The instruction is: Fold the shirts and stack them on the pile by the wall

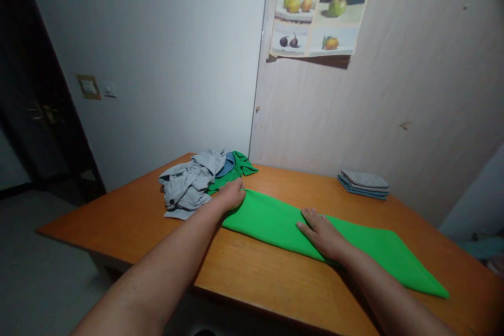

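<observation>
A bright green cloth (362, 247) lies folded into a long strip across the wooden table (255, 273). My left hand (231, 195) rests on the strip's far left end, fingers curled over the edge of the fabric. Near the strip's middle, my right hand (321, 231) lies flat on the cloth with fingers stretched out, holding nothing.
A heap of unfolded clothes, grey (189, 186) with blue and green pieces, sits at the table's far left. A small stack of folded striped cloths (364, 182) lies at the back right by the wall. A fruit poster (318, 20) hangs above.
</observation>
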Action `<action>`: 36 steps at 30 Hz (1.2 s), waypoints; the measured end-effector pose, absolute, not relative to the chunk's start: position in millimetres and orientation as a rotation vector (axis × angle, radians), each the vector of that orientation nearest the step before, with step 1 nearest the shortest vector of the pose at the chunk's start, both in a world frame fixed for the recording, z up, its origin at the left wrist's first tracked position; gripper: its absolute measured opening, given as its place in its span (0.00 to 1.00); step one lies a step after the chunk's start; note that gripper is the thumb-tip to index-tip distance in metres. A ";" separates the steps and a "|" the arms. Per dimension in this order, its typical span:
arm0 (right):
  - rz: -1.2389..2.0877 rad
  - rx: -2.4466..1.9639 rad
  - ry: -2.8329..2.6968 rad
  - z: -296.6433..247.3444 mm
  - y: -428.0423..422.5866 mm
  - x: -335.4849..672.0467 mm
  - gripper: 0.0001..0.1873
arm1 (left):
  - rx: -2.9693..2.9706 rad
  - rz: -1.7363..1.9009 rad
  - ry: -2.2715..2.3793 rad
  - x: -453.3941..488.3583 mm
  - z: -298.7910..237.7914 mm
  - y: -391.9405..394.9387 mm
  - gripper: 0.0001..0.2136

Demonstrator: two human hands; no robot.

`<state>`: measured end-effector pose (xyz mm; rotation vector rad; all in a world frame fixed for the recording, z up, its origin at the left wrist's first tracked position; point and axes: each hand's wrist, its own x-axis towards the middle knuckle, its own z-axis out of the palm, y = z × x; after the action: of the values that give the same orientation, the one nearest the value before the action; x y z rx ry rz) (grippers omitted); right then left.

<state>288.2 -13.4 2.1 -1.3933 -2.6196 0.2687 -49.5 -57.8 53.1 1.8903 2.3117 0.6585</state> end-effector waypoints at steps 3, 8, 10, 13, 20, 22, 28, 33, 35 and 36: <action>0.254 -1.392 -2.611 4.7 -14.0 289.2 0.42 | 1.871 0.604 2.405 -46.0 45.3 -60.9 0.11; 0.216 -1.339 -2.589 25.2 -17.9 278.8 0.42 | 1.997 0.659 2.443 -30.9 42.2 -67.0 0.16; 0.205 -1.299 -2.581 33.1 -20.4 269.2 0.42 | 2.124 0.653 2.339 -23.3 41.5 -69.0 0.17; 0.226 -1.261 -2.626 33.9 -25.5 254.7 0.43 | 2.274 0.552 2.128 -15.9 34.8 -72.0 0.19; 0.285 -1.353 -2.695 10.5 -34.7 246.7 0.46 | 2.244 0.431 2.010 -20.5 13.8 -70.5 0.33; 0.284 -1.355 -2.695 10.2 -35.2 247.3 0.46 | 2.227 0.450 2.008 -21.7 12.9 -68.4 0.33; 0.287 -1.343 -2.690 11.1 -33.5 246.4 0.47 | 2.082 0.643 2.170 -31.8 25.0 -72.1 0.25; 0.278 -1.340 -2.690 8.5 -31.9 245.0 0.47 | 1.717 0.719 2.452 -46.7 40.5 -88.9 0.20; 0.284 -1.332 -2.681 9.2 -32.3 244.6 0.46 | 1.588 0.677 2.483 -48.3 43.5 -93.0 0.15; 0.291 -1.329 -2.674 9.9 -32.6 244.5 0.46 | 1.528 0.655 2.488 -47.9 44.4 -93.6 0.14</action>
<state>244.5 -32.6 9.9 -1.3289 -2.6743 0.2915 -47.9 -93.6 44.4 1.5284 2.4880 0.6546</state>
